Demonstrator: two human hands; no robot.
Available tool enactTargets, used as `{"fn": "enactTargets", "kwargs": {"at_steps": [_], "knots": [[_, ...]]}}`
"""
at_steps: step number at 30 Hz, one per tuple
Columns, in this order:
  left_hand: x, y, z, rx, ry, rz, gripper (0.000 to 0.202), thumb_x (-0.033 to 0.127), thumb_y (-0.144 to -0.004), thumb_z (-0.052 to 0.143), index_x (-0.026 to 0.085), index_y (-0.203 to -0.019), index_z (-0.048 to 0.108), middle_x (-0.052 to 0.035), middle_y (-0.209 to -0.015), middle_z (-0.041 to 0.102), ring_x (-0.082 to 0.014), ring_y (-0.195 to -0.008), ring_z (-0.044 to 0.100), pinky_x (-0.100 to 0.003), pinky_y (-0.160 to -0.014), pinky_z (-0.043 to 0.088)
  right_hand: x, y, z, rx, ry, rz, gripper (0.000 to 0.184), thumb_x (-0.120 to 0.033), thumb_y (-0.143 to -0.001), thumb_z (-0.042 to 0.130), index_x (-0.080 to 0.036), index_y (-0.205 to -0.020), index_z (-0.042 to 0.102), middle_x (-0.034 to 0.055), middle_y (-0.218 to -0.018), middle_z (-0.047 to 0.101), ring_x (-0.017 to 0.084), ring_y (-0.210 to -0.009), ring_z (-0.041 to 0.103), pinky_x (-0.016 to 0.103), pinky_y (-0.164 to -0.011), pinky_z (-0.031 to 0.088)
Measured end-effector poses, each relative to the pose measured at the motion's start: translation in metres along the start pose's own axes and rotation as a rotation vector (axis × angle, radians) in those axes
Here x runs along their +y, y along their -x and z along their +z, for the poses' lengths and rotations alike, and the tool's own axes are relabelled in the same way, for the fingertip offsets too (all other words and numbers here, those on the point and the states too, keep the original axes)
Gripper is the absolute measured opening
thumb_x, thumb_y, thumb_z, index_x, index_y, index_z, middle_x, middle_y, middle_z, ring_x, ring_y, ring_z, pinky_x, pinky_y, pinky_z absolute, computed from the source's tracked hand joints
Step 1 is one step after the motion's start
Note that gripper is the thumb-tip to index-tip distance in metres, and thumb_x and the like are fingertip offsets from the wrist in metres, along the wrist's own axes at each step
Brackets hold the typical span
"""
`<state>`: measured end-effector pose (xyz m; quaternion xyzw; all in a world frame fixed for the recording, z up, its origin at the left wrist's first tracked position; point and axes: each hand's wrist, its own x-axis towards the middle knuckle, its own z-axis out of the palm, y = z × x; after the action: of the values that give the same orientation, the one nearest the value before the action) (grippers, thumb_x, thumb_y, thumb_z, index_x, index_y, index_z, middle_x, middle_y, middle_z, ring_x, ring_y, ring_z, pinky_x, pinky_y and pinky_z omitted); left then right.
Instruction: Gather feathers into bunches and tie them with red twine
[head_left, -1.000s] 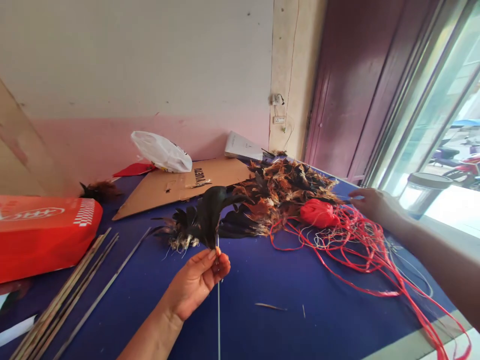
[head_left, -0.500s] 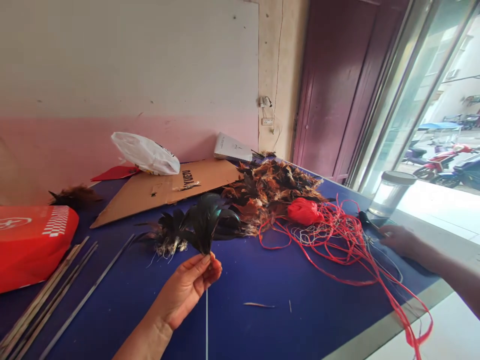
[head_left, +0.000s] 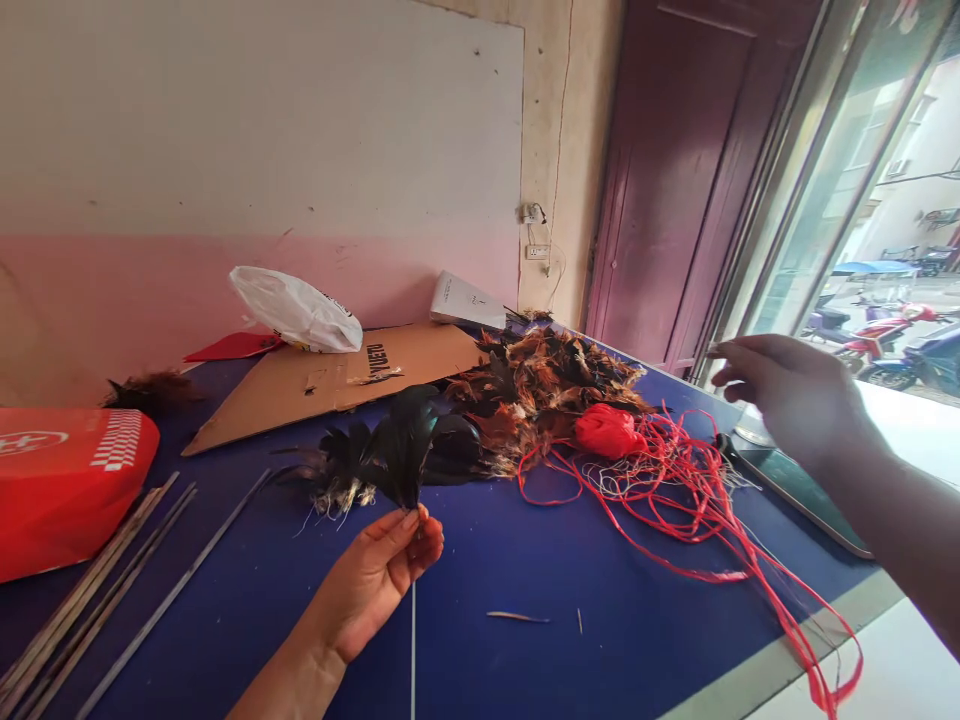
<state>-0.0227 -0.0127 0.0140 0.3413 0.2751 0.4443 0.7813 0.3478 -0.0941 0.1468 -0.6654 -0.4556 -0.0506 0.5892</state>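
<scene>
My left hand (head_left: 382, 570) is closed in a pinch on a small bunch of black feathers (head_left: 405, 450), held upright over the blue table (head_left: 525, 560). A thin stick (head_left: 412, 640) hangs down from the pinch. My right hand (head_left: 795, 400) is raised at the right, above the table's edge, fingers stretched out and apart, holding nothing. Below and left of it lie a red ball of string (head_left: 607, 430) and a tangle of loose red string (head_left: 712, 510). A pile of brown and black feathers (head_left: 555, 380) lies behind.
Several thin sticks (head_left: 112, 590) lie at the left by a red package (head_left: 67, 480). Flat cardboard (head_left: 337, 375), a white plastic bag (head_left: 296, 310) and a white box (head_left: 465, 298) sit at the back. A dark flat tablet-like object (head_left: 795, 485) lies at the right edge.
My right hand has lifted off the table's right edge and now hovers with fingers spread. The left hand still holds the black feathers in almost the same place.
</scene>
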Motion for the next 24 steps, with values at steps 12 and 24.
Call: {"fn": "enactTargets", "kwargs": {"at_steps": [12,24], "knots": [[0.008,0.011,-0.003,-0.169,-0.114,0.080,0.010,0.026,-0.068,0.066,0.016,-0.069,0.067,-0.0036,-0.067,0.063,-0.0121,-0.062,0.056,-0.022,-0.060,0.046,-0.090,0.137,0.154,-0.696,-0.066,-0.755,0.014,-0.022,-0.078,0.049,-0.021,-0.077,0.063,0.0038,-0.093,0.054,0.013,-0.080,0.052,0.025,-0.070,0.042],[0.006,0.006,-0.005,-0.147,-0.115,0.038,0.011,0.019,-0.069,0.065,0.015,-0.079,0.068,-0.0039,-0.076,0.064,-0.0129,-0.069,0.058,-0.023,-0.065,0.048,-0.063,0.152,0.185,-0.994,-0.445,-0.010,0.019,-0.030,-0.077,0.047,-0.016,-0.078,0.060,-0.0010,-0.065,0.058,0.007,-0.052,0.051,0.017,-0.046,0.036]]}}
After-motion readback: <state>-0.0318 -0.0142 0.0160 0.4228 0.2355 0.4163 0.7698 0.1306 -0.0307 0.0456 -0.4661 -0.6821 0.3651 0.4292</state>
